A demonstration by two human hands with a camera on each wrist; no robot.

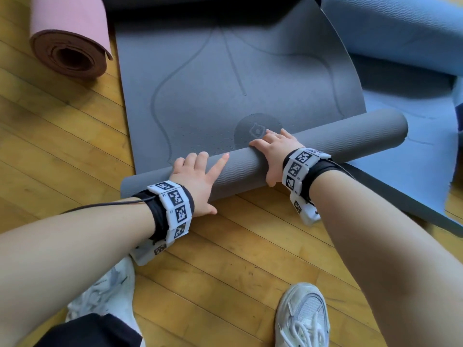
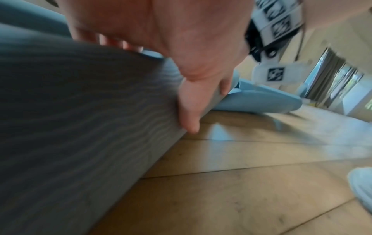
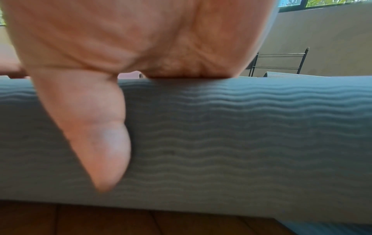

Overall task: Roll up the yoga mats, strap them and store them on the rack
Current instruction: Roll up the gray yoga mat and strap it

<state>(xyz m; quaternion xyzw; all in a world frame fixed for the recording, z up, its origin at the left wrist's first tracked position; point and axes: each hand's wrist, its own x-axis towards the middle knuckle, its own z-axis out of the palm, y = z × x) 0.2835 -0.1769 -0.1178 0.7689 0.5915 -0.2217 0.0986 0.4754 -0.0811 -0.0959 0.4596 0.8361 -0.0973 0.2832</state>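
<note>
A grey yoga mat [image 1: 225,71] lies on the wooden floor, its near end wound into a roll [image 1: 338,141] that runs from lower left to upper right. My left hand [image 1: 200,181] grips the roll near its left end, fingers over the top, index finger stretched out and thumb [image 2: 191,111] on the near side. My right hand [image 1: 273,156] grips the roll near its middle, fingers over the far side and thumb [image 3: 100,135] down the near face of the ribbed roll [image 3: 241,143]. A printed round logo [image 1: 255,131] sits just beyond the right fingers.
A rolled pink mat [image 1: 67,43] lies at the far left. A blue mat [image 1: 400,33] lies loose on the right, partly under the grey one. My white shoes [image 1: 303,319] stand close behind the roll. In the right wrist view a metal rack [image 3: 277,63] stands by the wall.
</note>
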